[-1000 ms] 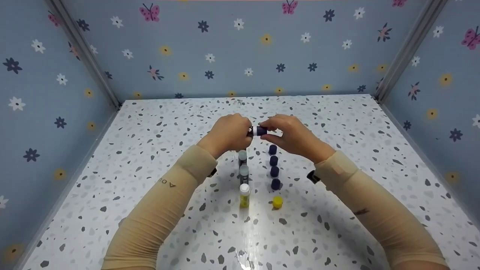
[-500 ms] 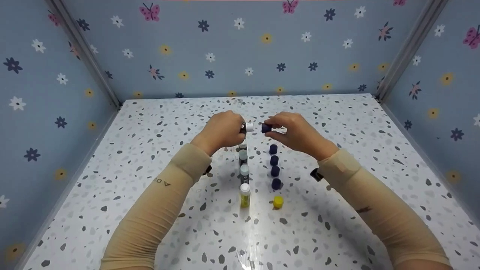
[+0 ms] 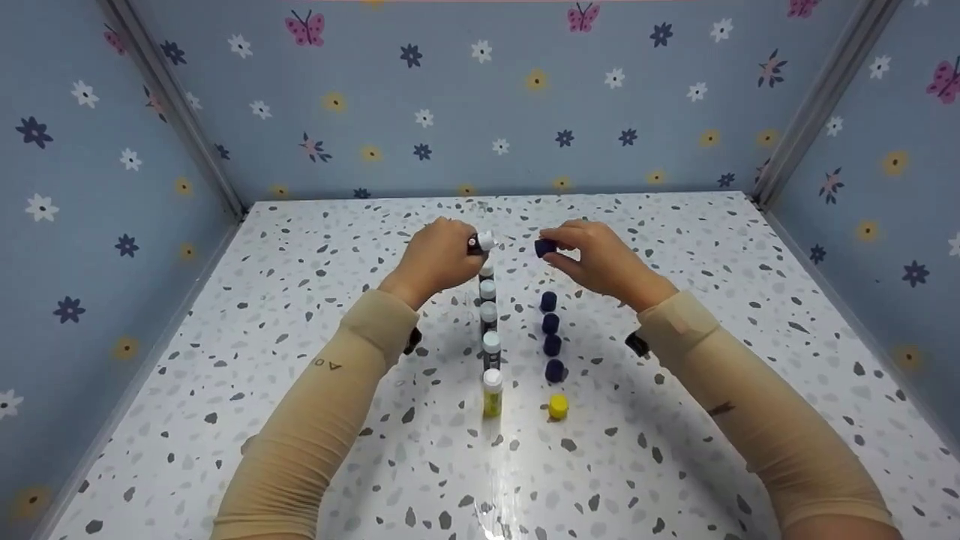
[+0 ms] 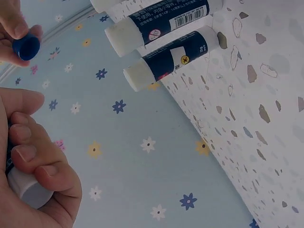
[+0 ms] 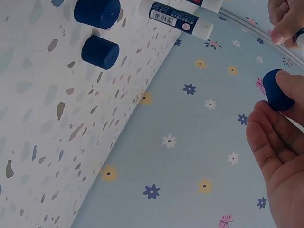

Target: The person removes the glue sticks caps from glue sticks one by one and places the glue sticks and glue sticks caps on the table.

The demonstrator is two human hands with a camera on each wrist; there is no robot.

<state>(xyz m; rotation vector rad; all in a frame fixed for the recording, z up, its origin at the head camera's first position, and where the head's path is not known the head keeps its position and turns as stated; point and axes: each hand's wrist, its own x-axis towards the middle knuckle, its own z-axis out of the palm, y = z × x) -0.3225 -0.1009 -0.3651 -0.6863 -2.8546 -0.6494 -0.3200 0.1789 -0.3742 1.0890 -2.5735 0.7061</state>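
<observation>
My left hand (image 3: 435,256) holds an uncapped glue stick (image 3: 486,240) above the table, its white end pointing right. In the left wrist view, curled fingers (image 4: 31,154) wrap the dark body and the white end (image 4: 37,194) shows below them. Thumb and fingertips of my right hand (image 3: 596,259) pinch a dark blue cap (image 3: 544,248), apart from the glue stick. That cap (image 5: 276,90) is plain in the right wrist view too. Under the left hand runs a line of upright uncapped glue sticks (image 3: 489,313), ending nearest me with a yellow one (image 3: 492,401).
Right of the sticks, several dark blue caps (image 3: 550,324) form a parallel line, with a yellow cap (image 3: 558,406) at its near end. The speckled white tabletop (image 3: 300,300) is bounded by flowered blue panels (image 3: 450,97) at the back and both sides.
The dark blue cap has come off the glue stick. The right hand has drawn it rightward, while the left hand has moved left and slightly away with the stick, exposing its white end.
</observation>
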